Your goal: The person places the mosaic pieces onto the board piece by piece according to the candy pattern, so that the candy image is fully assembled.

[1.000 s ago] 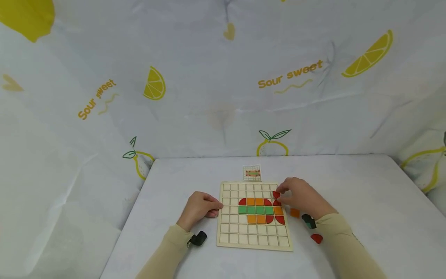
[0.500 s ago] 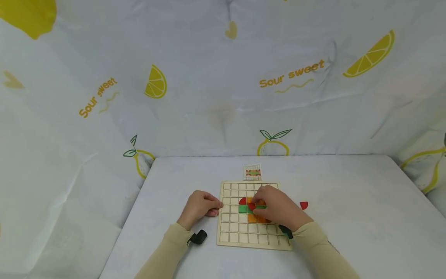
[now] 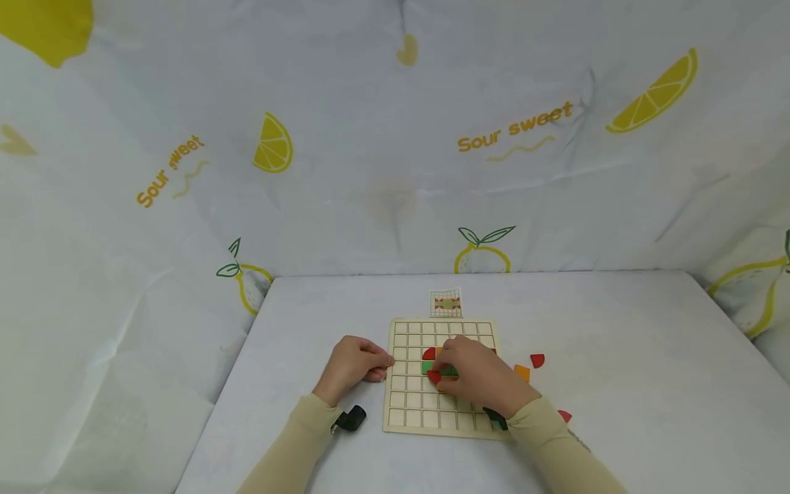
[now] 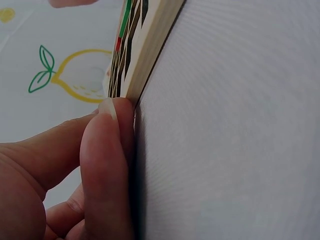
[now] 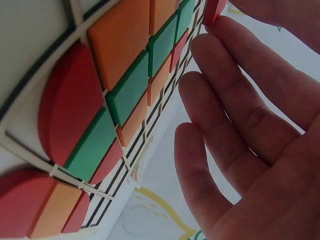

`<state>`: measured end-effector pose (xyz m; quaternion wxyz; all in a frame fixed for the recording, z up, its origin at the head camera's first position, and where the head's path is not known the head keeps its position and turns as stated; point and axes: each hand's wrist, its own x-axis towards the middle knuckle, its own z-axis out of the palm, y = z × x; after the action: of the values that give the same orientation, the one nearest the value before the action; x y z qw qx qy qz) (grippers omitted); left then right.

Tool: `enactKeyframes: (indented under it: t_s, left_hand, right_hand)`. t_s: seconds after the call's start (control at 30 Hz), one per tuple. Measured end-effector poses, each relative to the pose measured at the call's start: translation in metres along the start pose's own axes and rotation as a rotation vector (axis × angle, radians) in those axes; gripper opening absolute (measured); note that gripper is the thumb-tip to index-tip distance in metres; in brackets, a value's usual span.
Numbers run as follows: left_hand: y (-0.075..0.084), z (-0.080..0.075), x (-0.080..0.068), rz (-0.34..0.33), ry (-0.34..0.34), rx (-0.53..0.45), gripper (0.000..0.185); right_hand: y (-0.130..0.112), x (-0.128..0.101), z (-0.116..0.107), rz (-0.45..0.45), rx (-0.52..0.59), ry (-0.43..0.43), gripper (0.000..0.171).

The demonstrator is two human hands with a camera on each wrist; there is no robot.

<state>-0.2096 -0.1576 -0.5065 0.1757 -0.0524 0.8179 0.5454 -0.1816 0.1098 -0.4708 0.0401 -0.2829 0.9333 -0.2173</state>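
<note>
The right hand (image 3: 478,377) reaches across the middle of the board (image 3: 404,417), just below centre of the head view, and pinches a red piece (image 3: 435,377) at its fingertips; in the right wrist view the same red piece (image 5: 214,11) shows at the top edge, nipped between thumb and forefinger while the other fingers (image 5: 235,115) spread loose. The left hand (image 3: 356,366) steadies the board's left edge, its fingers curled with a fingertip (image 4: 116,112) pressed against the wooden edge (image 4: 150,52). Orange, green and red tiles (image 5: 127,87) already fill the cells under the right hand. To seat the piece well, it seems best to keep it flat and low, turn its curved side to match the small pattern card (image 3: 446,302) lying above the board, and lower it straight into an empty cell without nudging the neighbours. The left hand's press should keep the board from sliding on the surface (image 3: 617,357). Loose red pieces (image 3: 537,360) and an orange piece (image 3: 522,372) wait right of the board.
</note>
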Motion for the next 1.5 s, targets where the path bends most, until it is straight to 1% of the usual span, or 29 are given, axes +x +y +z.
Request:
enactKeyframes:
  t_s: [0.27, 0.5, 0.67, 0.87, 1.0, 1.23, 1.5]
  left_hand:
    - [0.003, 0.000, -0.002, -0.007, -0.002, 0.009, 0.014]
    - [0.003, -0.001, -0.001, -0.006, -0.004, 0.003, 0.015]
    - [0.002, 0.000, 0.000, -0.008, -0.008, 0.002, 0.015]
    - [0.002, 0.001, 0.001, -0.009, -0.011, 0.010, 0.015]
    - [0.003, 0.001, 0.002, -0.008, -0.004, 0.016, 0.015]
    - [0.002, -0.001, 0.001, -0.018, 0.002, 0.019, 0.014]
    - [0.001, -0.002, 0.001, -0.025, 0.005, 0.003, 0.015]
  right_hand:
    - [-0.002, 0.000, 0.005, -0.008, -0.003, -0.005, 0.013]
    - [-0.002, 0.000, 0.006, -0.014, -0.035, -0.018, 0.015]
    - [-0.003, 0.000, 0.008, -0.011, -0.029, -0.024, 0.014]
    - [-0.003, 0.000, 0.013, -0.035, -0.042, 0.002, 0.009]
    - [-0.005, 0.002, 0.014, -0.045, -0.071, 0.019, 0.010]
    - [-0.007, 0.005, 0.013, -0.050, -0.107, 0.023, 0.010]
    - [-0.010, 0.005, 0.013, -0.043, -0.107, 0.021, 0.009]
